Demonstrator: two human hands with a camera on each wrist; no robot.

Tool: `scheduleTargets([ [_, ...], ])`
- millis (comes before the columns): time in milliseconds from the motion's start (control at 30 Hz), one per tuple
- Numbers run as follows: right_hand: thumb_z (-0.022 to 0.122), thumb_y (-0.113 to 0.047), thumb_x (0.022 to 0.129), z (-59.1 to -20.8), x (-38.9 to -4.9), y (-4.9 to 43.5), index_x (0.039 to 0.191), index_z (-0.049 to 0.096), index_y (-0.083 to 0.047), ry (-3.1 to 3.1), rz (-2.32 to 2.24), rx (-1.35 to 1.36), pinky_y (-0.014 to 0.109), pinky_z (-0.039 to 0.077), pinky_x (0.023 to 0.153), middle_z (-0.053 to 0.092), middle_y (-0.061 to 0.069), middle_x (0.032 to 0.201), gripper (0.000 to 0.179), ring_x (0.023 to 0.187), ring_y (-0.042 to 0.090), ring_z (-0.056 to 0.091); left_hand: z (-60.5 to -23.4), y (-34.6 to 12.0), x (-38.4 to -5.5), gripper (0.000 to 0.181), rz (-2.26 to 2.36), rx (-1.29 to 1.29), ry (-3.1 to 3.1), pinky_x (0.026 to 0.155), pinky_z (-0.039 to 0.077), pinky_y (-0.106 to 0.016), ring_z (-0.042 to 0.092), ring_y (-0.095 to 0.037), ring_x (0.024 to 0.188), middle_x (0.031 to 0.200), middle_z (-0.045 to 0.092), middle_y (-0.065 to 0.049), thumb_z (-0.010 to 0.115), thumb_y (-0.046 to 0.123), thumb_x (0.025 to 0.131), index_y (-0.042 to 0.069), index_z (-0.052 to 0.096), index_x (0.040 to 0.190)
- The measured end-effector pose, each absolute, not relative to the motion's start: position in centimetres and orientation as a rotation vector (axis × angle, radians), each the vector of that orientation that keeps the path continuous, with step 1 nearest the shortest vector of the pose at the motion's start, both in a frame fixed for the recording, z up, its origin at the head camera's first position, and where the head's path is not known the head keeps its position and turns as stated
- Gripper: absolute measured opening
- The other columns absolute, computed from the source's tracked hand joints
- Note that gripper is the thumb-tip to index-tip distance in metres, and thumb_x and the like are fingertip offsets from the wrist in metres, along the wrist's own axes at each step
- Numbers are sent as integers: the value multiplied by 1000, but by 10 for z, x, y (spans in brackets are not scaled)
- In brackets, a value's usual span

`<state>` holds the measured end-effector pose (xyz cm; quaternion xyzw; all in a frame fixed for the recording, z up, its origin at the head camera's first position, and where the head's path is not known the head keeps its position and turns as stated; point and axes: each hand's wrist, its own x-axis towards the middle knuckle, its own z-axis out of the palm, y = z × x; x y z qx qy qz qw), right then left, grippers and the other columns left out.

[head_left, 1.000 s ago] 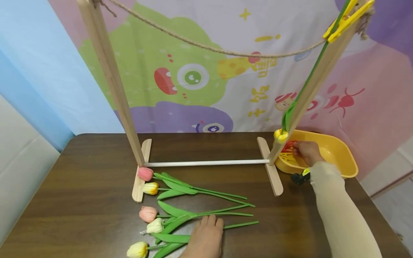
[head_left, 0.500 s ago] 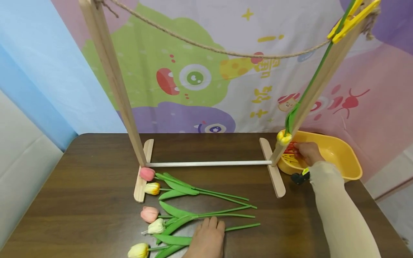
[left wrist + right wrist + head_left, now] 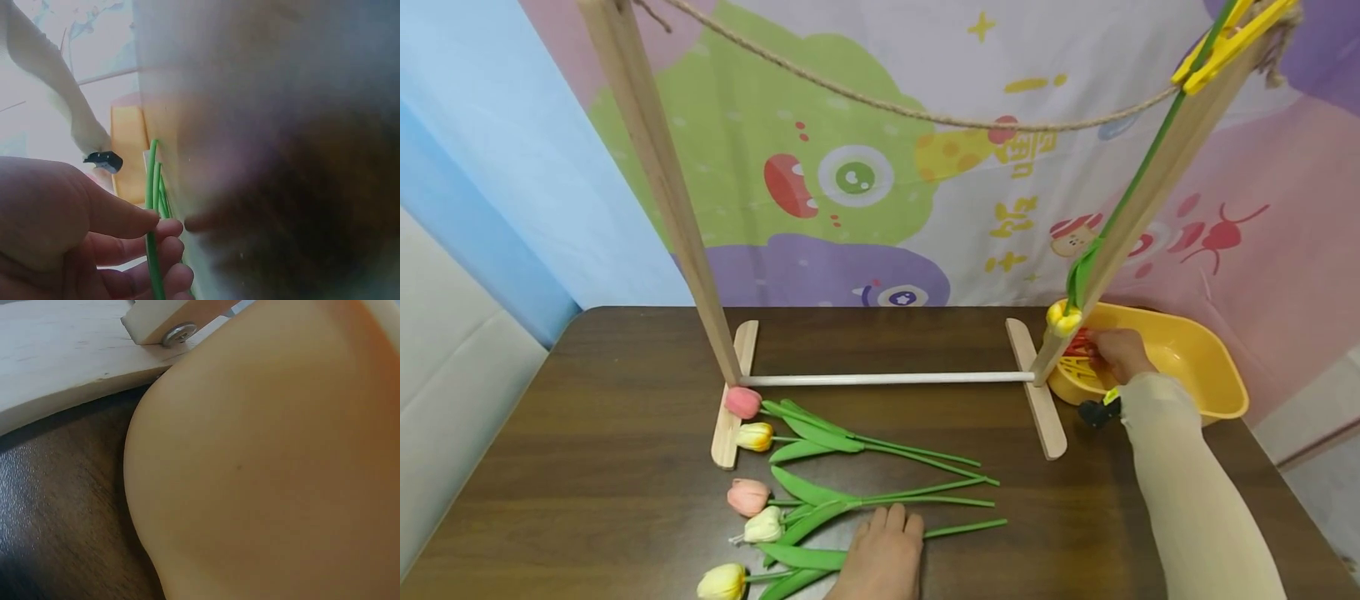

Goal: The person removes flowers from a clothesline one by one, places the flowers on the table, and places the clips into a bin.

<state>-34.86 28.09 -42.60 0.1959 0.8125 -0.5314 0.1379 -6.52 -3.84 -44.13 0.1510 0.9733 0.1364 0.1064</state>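
My left hand (image 3: 883, 554) lies low over the row of tulips on the table. In the left wrist view its thumb and fingers pinch the green stem of a tulip (image 3: 153, 262). Nearest to it are a yellow tulip (image 3: 722, 581) and a white tulip (image 3: 763, 526). My right hand (image 3: 1122, 354) reaches into a yellow basin (image 3: 1206, 367), fingertips at red clothespins (image 3: 1078, 343); whether it grips one, I cannot tell. Yellow clothespins (image 3: 1077, 368) lie beside these. The right wrist view shows the basin's outer wall (image 3: 262, 456), which hides that hand.
A wooden frame (image 3: 670, 192) with a slack rope (image 3: 925, 117) and a white crossbar (image 3: 887, 379) stands at the back. At its upper right a yellow clothespin (image 3: 1232, 50) holds a hanging yellow tulip (image 3: 1063, 317). Pink tulips (image 3: 743, 403) and a yellow-orange tulip (image 3: 755, 437) lie leftward.
The head view has shifted slightly, so the frame and basin sit a little further right. Both hands stay in place, with only slight movement of the right fingers among the clothespins.
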Motion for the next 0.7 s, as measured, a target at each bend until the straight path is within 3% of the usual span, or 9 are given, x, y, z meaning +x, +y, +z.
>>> scheduleTargets([
  [100, 44, -12, 96, -426, -349, 281, 120, 47, 8, 2362, -1530, 572, 18, 49, 55, 51, -8, 61, 32, 53, 3, 50, -441, -38, -66, 31, 405, 447, 2852, 73, 44, -36, 49, -21, 87, 93, 51, -6, 71, 21, 75, 9, 57, 100],
  [333, 48, -13, 94, -429, -347, 287, 104, 53, 0, 2306, -1611, 618, 21, 48, 53, 53, -8, 57, 18, 51, 5, 50, -438, -37, -68, 42, 439, 410, 2771, 76, 43, -38, 49, -22, 91, 97, 50, -7, 74, 32, 74, 9, 56, 104],
  [500, 49, -15, 95, -422, -342, 287, 113, 52, 1, 2243, -1670, 619, 20, 49, 54, 56, -8, 59, 24, 52, 4, 52, -438, -37, -69, 38, 452, 414, 2753, 76, 44, -38, 49, -22, 90, 98, 51, -7, 72, 29, 77, 9, 56, 105],
  [700, 50, -11, 94, -415, -337, 285, 106, 54, 2, 2251, -1782, 577, 19, 51, 56, 57, -8, 59, 18, 54, 4, 55, -439, -39, -67, 24, 451, 450, 2847, 73, 44, -37, 50, -23, 90, 95, 51, -7, 66, 19, 83, 9, 56, 102],
])
